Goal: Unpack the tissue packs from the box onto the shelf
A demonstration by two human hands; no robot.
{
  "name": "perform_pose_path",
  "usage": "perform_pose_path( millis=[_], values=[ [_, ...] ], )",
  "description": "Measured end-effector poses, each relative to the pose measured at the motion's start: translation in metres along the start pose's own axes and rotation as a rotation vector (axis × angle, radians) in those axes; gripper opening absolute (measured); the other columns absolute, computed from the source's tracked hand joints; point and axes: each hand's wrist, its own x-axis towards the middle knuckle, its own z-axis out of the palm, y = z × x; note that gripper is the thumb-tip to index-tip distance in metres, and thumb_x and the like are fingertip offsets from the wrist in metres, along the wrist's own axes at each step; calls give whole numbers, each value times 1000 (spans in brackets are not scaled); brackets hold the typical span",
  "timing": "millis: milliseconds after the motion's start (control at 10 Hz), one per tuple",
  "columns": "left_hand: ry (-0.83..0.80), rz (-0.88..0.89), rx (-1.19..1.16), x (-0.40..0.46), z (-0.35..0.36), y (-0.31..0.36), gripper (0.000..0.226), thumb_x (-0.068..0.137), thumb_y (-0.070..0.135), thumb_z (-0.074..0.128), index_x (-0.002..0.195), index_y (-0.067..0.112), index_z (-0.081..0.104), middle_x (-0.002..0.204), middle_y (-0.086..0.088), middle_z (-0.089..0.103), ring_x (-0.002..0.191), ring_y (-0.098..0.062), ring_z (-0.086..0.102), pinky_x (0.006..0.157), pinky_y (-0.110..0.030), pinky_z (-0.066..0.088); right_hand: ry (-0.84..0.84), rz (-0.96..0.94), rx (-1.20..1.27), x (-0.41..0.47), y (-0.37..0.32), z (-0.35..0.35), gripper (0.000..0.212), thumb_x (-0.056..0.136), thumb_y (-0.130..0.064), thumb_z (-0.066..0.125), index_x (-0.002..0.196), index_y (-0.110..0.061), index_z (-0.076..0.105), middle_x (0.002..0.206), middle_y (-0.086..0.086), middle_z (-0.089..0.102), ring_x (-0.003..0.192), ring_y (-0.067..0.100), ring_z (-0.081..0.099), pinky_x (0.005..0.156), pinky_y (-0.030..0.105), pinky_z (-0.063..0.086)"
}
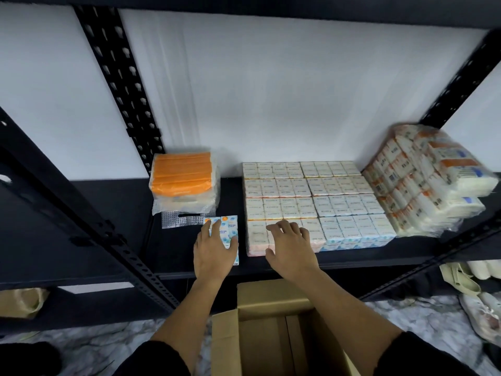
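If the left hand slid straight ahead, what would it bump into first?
Probably the clear plastic handle flap of the orange pack, just beyond the left hand and the small tissue pack under it; depth is hard to judge.

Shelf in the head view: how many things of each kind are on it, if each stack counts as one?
Blocks of tissue packs in the grid: 8
Loose blue tissue pack: 1
Orange-topped stack: 1
Large wrapped stack at right: 1
Total: 11
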Motion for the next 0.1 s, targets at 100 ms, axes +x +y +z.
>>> perform_pose_path(
  millis=[100],
  values=[
    [22,92,-30,-5,-4,17,61,92,43,53,146,18,39,154,-7,33,139,-26,34,115,-43,30,23,9,-7,-8,8,-8,56,94,-36,53,147,-21,39,148,2,41,136,25,35,113,43,26]
  ],
)
